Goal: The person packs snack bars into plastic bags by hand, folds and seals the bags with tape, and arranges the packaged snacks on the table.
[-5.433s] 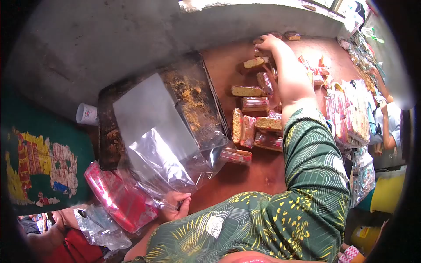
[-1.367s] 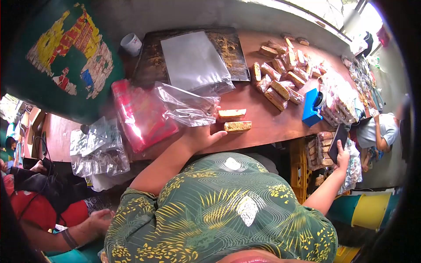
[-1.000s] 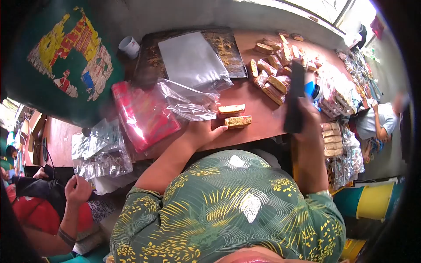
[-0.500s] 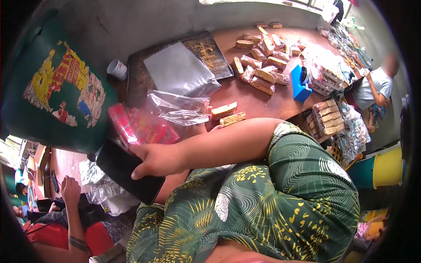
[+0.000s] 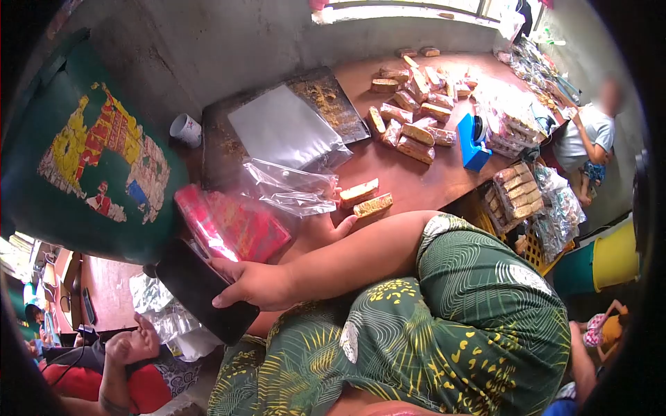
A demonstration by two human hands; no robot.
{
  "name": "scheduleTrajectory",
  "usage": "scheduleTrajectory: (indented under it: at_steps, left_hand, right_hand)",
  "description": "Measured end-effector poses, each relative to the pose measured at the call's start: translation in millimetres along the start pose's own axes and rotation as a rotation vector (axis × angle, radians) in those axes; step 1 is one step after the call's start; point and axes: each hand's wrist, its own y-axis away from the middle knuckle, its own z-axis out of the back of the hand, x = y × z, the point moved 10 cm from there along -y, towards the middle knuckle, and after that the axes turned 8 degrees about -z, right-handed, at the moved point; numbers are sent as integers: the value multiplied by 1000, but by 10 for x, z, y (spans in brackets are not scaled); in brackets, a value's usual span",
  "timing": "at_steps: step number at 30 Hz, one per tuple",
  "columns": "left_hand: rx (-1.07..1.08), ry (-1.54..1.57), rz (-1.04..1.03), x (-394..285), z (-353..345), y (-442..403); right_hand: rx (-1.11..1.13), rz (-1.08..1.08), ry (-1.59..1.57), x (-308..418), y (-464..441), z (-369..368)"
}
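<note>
My right hand [image 5: 253,283] reaches across my body to the left, thumb over the face of a flat black rectangular object [image 5: 201,291] with rounded corners. Its exact kind is unclear. Beyond that forearm, my left hand [image 5: 320,229] is at a clear plastic bag [image 5: 291,186], with fingertips at the bag's edge and the thumb sticking out. Part of this hand is hidden. Two sliced bread-like bars [image 5: 373,205] lie side by side just right of it. A pink-red plastic packet [image 5: 239,225] rests between the black object and the bag.
A stack of clear sheets [image 5: 284,128] lies on a dark board [image 5: 333,97]. Wrapped bars [image 5: 416,125] are heaped near a blue tape dispenser [image 5: 474,145]. A white cup [image 5: 186,130] stands by a large green bin [image 5: 90,173]. A co-worker's hand [image 5: 135,340] shows lower left.
The view has shifted slightly. My right hand and the black object are a little lower, and my left thumb shows more. The co-worker's hand at lower left has moved down and right.
</note>
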Motion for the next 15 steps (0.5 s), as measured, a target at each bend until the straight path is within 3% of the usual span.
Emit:
scheduleTrajectory:
  at_steps: [8,15]
  left_hand:
    - [39,55,29,209,-177,-64]
    - [57,95,9,206,-424,-195]
  right_hand:
    - [-61,-64,64,-159,-47,43]
    - [110,-37,146,-236,-141,-147]
